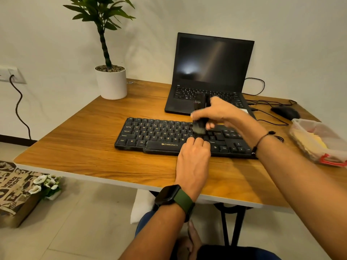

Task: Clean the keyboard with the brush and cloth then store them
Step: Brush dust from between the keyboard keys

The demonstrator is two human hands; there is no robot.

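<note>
A black keyboard [161,137] lies across the middle of the wooden table [93,147]. My right hand [219,111] grips a black brush [199,126] by its upright handle, and the blurred bristles touch the keys right of centre. My left hand [193,156] rests on the keyboard's front edge beside the space bar, its fingers curled down onto the keys and holding nothing. A yellow cloth [309,141] lies in a clear plastic box [323,147] at the table's right edge.
An open black laptop [212,72] stands behind the keyboard. A mouse [285,112] and cables lie at the back right. A potted plant [111,81] stands at the back left corner. A paper bag [13,188] and flowers sit on the floor to the left.
</note>
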